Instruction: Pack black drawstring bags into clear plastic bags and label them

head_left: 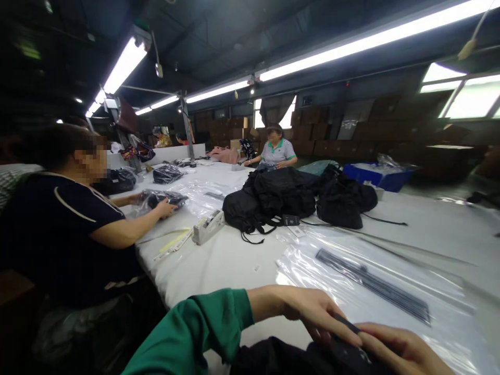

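Observation:
At the bottom edge lies a black fabric bag [281,359], mostly cut off by the frame. My left hand [308,310], below a green sleeve, is closed on a dark strip [347,324] at the bag's top. From the right, my right hand [406,346] grips the same part, its fingertips close to the left ones. Whether the strip is a strap or a tag I cannot tell. Beyond my hands, clear plastic bags [441,276] with a dark printed panel [371,284] lie flat on the white table [219,271].
Black drawstring bags [273,195] are heaped mid-table, a black hang tag [291,221] at their front. Left of them stands a tape dispenser [209,227]. A co-worker [70,224] at left handles a plastic-wrapped dark item [166,200]; another person [275,151] sits opposite. A blue bin [369,177] is behind.

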A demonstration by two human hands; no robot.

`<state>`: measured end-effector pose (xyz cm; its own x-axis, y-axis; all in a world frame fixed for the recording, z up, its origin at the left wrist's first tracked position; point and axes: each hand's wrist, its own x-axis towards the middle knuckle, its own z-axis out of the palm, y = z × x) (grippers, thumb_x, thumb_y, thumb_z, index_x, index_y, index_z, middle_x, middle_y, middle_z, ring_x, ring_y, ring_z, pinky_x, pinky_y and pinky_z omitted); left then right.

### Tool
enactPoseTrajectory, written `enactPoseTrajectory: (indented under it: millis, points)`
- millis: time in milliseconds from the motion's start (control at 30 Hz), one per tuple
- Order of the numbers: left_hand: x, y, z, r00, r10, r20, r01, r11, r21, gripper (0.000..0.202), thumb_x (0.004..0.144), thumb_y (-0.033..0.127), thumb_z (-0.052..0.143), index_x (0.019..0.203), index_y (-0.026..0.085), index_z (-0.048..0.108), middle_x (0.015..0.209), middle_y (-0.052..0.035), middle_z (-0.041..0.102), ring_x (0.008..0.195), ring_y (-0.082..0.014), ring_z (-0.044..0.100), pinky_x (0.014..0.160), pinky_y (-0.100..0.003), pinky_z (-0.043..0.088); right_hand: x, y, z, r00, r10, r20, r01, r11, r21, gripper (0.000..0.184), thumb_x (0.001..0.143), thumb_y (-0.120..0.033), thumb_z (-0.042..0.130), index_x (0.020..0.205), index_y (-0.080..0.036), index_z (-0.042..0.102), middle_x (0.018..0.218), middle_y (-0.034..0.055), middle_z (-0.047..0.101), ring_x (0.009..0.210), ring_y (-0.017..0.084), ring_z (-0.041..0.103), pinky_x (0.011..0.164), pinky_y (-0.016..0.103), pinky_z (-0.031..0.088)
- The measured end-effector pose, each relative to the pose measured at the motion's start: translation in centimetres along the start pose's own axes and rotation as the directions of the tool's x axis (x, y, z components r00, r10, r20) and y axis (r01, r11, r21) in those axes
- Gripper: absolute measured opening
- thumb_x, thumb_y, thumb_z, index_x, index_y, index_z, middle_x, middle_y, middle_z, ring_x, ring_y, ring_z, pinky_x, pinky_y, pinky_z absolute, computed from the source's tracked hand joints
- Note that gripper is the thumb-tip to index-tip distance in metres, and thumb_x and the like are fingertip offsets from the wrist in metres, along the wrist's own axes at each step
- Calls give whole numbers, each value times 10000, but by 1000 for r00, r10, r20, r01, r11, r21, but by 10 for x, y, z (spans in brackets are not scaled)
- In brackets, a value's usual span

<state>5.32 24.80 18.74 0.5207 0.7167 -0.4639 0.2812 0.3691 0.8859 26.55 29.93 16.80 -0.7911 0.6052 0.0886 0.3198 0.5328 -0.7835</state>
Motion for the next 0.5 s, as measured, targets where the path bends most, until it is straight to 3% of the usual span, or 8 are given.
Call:
enactPoseTrajectory:
  millis: [100,167,333,400,500]
  points:
    - [1,-14,15,976,9,-216,-14,1000,-18,279,729,410,686,779,136,669,603,0,611,538,-123,578,576,-255,482,-16,-8,6,964,-146,-223,105,978,-183,373,871,-529,594,973,-207,751,959,107,728,862,276,693,773,368,584]
    - [-4,-18,17,950,42,-309,-60,997,-48,370,721,474,682,843,124,693,634,-18,638,545,-132,589,564,-255,476,-27,-10,6,943,-230,-239,167,952,-257,329,916,-463,571,1057,-200,711,1056,120,700,952,258,670,851,381,556]
    - [1,-23,9,960,44,-277,-68,995,-76,450,680,546,696,760,104,709,611,-34,619,536,-127,545,534,-243,440,-36,-6,15,918,-388,-77,291,794,-534,477,867,-456,668,1243,-170,603,1190,171,650,1098,323,596,916,497,497]
    - [5,-24,13,969,64,-238,-88,992,-93,446,703,553,677,717,108,705,634,-48,628,558,-130,542,546,-239,443,-35,-3,23,907,-420,-26,326,742,-586,374,943,-349,568,1256,-145,590,1151,173,670,1037,305,627,873,477,518]
    - [-3,-25,16,975,101,-197,-124,986,-110,481,758,574,631,820,107,732,813,-113,698,703,-193,623,688,-301,514,-35,7,31,904,-417,-98,317,805,-501,328,990,-187,413,1258,-180,602,1115,133,695,987,234,661,845,385,550]
